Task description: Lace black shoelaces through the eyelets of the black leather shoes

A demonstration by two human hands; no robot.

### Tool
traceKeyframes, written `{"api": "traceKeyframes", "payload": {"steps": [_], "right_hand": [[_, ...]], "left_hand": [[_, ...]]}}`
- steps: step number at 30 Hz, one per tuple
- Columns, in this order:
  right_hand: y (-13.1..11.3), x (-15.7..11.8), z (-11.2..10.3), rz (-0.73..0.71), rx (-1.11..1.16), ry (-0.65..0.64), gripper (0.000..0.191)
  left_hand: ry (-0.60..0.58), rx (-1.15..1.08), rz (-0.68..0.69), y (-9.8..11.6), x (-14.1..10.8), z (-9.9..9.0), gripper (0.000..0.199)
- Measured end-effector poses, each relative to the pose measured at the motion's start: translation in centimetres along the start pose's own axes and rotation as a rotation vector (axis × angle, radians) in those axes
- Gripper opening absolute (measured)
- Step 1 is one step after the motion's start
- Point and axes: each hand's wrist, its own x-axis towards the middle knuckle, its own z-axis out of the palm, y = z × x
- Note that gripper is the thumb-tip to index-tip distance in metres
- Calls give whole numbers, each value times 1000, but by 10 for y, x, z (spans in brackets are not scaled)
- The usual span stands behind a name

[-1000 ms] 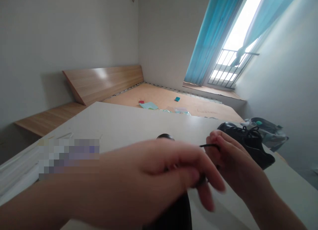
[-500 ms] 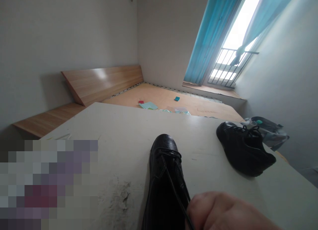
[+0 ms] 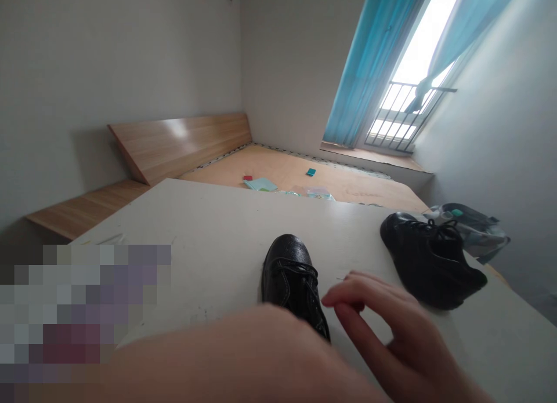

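A black leather lace-up shoe [image 3: 289, 258] rests on the white table, toe pointing away; its rear part is hidden. Across it, low in the view, lies my left hand [image 3: 270, 351], blurred, with its fingers out of sight. Just right of the laces is my right hand [image 3: 391, 333], thumb and forefinger tips pinched together with a gap behind them. Whether a lace is between those tips cannot be made out. A second black shoe [image 3: 426, 264], its laces tied, lies on its own at the right, apart from my right hand.
The white table [image 3: 209, 217] has dark scuff marks. Beyond it are a bed base [image 3: 278, 159] with small packets and a wooden headboard [image 3: 187, 139]. A clear bag [image 3: 483, 235] sits past the table's right edge. Blurred blocks cover the lower left.
My left hand and forearm have come into view over the near part of the shoe. My right hand has moved up, and the long lace seen beside it earlier no longer shows.
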Motion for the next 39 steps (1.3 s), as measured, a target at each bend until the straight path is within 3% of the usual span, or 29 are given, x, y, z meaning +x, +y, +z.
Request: {"api": "traceKeyframes", "payload": {"steps": [2, 5, 7, 9, 13, 17, 20, 23, 25, 26, 27, 28, 31, 32, 35, 39], "right_hand": [[14, 4, 2, 118, -61, -27, 13], [32, 7, 9, 277, -31, -105, 12], [38, 8, 14, 322, 24, -122, 12], [40, 8, 17, 307, 60, -103, 11], [39, 5, 21, 222, 54, -85, 15], [40, 2, 25, 116, -21, -51, 18], [43, 1, 27, 120, -24, -32, 17], [45, 3, 29, 190, 118, -29, 14], [47, 6, 30, 228, 243, -3, 12], [48, 7, 30, 250, 294, 11, 11], [48, 8, 30, 274, 330, 22, 8], [49, 8, 30, 296, 349, 29, 6], [50, 8, 28, 321, 359, -14, 5], [51, 7, 27, 308, 368, -43, 5], [54, 4, 24, 238, 371, -103, 6], [50, 2, 27, 128, 108, -18, 9]], "left_hand": [[-25, 57, 2, 2, 22, -18, 19], [66, 442, -124, -4, 47, -33, 12], [-39, 447, -182, -11, 54, -35, 17], [-106, 402, -205, -16, 55, -33, 25], [-126, 297, -178, -16, 52, -32, 36], [-155, -140, -125, -8, 52, -39, 41], [-8, -453, -81, 1, 51, -45, 39], [316, -687, -7, 9, 48, -51, 36], [537, -715, 58, 10, 46, -55, 30], [592, -684, 90, 10, 44, -58, 30], [573, -641, 113, 10, 43, -61, 33], [476, -602, 129, 10, 41, -64, 40], [68, -541, 78, 11, 37, -69, 55], [-7, -508, 53, 12, 37, -68, 52], [-23, -321, 34, 14, 39, -60, 40], [32, -99, 27, 8, 47, -43, 31]]}}
